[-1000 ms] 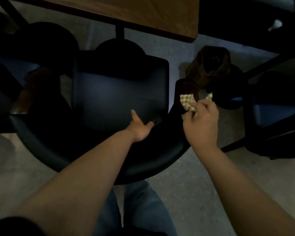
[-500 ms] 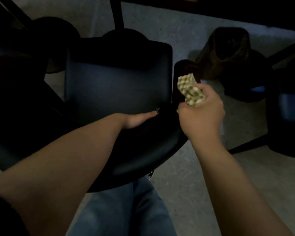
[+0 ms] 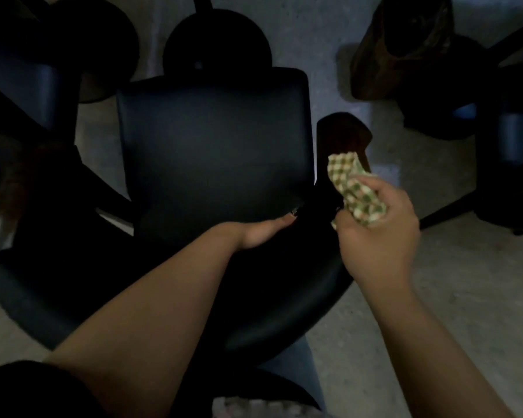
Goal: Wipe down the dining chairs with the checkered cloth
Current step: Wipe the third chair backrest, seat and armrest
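The right hand (image 3: 378, 233) has its fingers (image 3: 384, 188) curled tight around the bunched checkered cloth (image 3: 355, 188). The cloth sits on the brown wooden armrest (image 3: 343, 134) of the black chair (image 3: 215, 140) — its loose end points away from the person, along the length of the armrest. The left hand (image 3: 260, 233) lies on the chair back (image 3: 284, 297) with its fingers mostly straight, holding nothing. The right hand is the nearer 1, so the next wipe likely slides forward along the armrest, away from the body.

cloth (image 3: 355, 190) on armrest (image 3: 341, 137), right of seat (image 3: 215, 140)
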The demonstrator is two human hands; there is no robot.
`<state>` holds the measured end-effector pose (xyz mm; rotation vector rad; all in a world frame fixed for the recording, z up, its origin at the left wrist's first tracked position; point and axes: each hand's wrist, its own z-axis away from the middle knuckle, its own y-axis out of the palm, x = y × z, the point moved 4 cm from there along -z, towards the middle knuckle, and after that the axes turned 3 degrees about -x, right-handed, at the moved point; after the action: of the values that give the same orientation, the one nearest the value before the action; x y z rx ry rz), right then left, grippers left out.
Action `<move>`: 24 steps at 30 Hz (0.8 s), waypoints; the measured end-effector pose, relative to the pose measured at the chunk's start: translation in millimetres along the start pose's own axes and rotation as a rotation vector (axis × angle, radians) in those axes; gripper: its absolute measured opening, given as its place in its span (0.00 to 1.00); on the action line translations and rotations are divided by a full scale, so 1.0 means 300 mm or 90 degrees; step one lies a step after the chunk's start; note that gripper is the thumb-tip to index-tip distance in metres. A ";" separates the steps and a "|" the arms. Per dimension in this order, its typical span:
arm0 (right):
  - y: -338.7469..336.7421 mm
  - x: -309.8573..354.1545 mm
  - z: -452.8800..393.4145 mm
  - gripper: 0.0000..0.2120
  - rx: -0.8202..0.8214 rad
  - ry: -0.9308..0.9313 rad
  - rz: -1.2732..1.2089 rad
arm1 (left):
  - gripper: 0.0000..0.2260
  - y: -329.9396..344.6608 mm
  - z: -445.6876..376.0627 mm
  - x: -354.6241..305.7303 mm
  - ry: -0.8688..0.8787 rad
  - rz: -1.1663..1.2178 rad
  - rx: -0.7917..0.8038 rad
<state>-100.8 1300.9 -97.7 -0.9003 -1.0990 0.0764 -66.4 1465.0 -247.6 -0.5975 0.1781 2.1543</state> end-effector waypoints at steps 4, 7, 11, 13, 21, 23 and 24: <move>-0.044 -0.070 0.106 0.21 0.008 0.006 -0.009 | 0.44 0.089 0.029 0.076 -0.032 0.018 0.023; -0.074 -0.095 0.139 0.21 0.042 0.057 -0.072 | 0.38 0.115 0.051 0.107 -0.030 0.036 0.069; -0.146 -0.122 0.067 0.14 -0.017 0.177 -0.225 | 0.42 0.117 0.060 0.140 -0.043 0.019 0.097; -0.157 -0.150 -0.013 0.14 -0.032 0.228 -0.294 | 0.48 0.124 0.062 0.161 -0.048 0.035 0.117; 0.090 -0.289 -0.362 0.09 0.040 0.352 -0.284 | 0.27 0.060 0.016 0.140 -0.057 -0.009 0.141; 0.167 -0.297 -0.420 0.03 0.060 0.336 -0.242 | 0.17 -0.007 -0.033 0.103 -0.036 -0.031 0.020; 0.204 -0.308 -0.439 0.04 0.070 0.339 -0.224 | 0.16 -0.045 -0.060 0.081 -0.022 -0.054 -0.037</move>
<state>-19.1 1219.8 -225.7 -0.5692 -0.7283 -0.3730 -61.8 1484.7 -273.8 -0.5891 0.0704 2.0923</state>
